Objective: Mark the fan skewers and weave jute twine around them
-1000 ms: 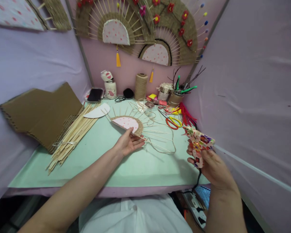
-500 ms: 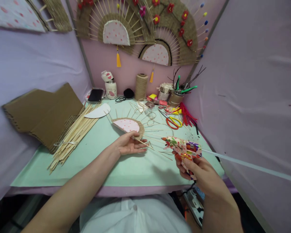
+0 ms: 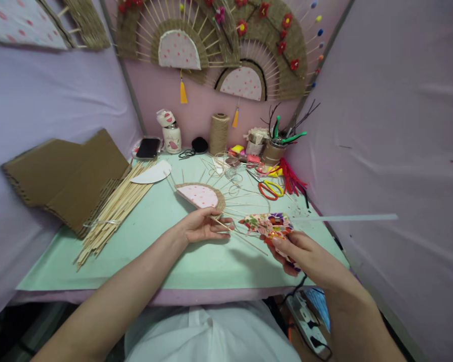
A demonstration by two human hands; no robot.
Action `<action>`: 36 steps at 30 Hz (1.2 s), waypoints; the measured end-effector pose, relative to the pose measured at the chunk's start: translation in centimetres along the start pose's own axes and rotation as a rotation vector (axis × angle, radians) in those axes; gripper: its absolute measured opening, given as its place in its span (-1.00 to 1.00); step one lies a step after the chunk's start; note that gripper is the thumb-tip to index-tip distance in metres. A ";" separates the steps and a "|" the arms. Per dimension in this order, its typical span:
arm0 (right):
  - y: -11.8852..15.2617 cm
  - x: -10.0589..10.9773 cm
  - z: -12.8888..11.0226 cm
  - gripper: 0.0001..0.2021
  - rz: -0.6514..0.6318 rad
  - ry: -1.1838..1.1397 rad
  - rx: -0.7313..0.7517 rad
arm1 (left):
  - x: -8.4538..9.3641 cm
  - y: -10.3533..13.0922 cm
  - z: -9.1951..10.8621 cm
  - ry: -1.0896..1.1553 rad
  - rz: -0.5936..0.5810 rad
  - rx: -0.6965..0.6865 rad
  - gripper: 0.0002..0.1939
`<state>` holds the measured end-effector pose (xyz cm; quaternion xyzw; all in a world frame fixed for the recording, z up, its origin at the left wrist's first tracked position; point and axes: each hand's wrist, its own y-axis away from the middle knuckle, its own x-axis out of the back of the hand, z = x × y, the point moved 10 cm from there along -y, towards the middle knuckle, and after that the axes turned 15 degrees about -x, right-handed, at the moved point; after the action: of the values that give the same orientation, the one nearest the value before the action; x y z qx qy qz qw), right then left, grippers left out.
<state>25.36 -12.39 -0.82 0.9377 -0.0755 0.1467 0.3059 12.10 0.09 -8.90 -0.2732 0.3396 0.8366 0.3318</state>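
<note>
My left hand (image 3: 206, 226) grips the near corner of a small fan (image 3: 199, 195), thumb on top and fingers beneath. The fan has a pink spotted half-round centre, a twine-wrapped rim and thin sticks that spread outward. In my right hand (image 3: 292, 249) is a flower-patterned glue gun (image 3: 270, 223), held by its handle. Its nozzle points left, close to the sticks by my left fingers. A long pale glue stick (image 3: 347, 218) juts from the back of the gun.
A bundle of sticks (image 3: 113, 216), a white half-round piece (image 3: 151, 172) and cardboard (image 3: 68, 176) lie left. Scissors (image 3: 270, 189) and red stems (image 3: 291, 177) sit right. A twine spool (image 3: 219, 133) stands at the back. A power strip (image 3: 305, 319) lies below the table edge.
The glue gun has moved left in my right hand, bringing its nozzle nearer the fan's corner. The glue stick now lies more level. My left hand and the fan have barely shifted.
</note>
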 end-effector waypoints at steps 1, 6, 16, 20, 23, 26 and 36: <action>-0.2 0.0 -0.3 -0.53 -0.017 0.023 -0.012 | 0.0 -0.1 0.1 -0.003 -0.002 -0.013 -0.93; -1.0 -0.2 -1.6 -0.53 -0.111 0.136 -0.027 | -0.2 -0.4 0.5 -0.041 -0.033 -0.086 -0.86; 0.7 0.2 -1.9 -0.52 0.023 0.329 0.024 | -2.6 0.7 2.0 -0.256 -0.140 -0.315 -0.78; 0.8 0.7 0.3 -0.54 0.130 0.281 0.006 | -3.0 1.0 3.3 -0.334 -0.146 -0.459 -0.77; 0.5 0.1 1.3 -0.53 0.132 0.215 0.036 | -3.3 1.4 4.1 -0.380 -0.139 -0.556 -0.76; 0.1 -0.6 1.9 -0.53 0.136 0.135 0.043 | -3.8 2.0 4.9 -0.417 -0.130 -0.658 -0.77; -0.1 -1.3 1.6 -0.62 0.250 0.157 0.093 | -4.6 3.2 5.9 -0.570 -0.060 -0.744 -0.87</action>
<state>24.49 -13.18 -2.59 0.9197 -0.1605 0.2599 0.2466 11.24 1.05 -0.89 -0.1427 -0.0961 0.9333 0.3153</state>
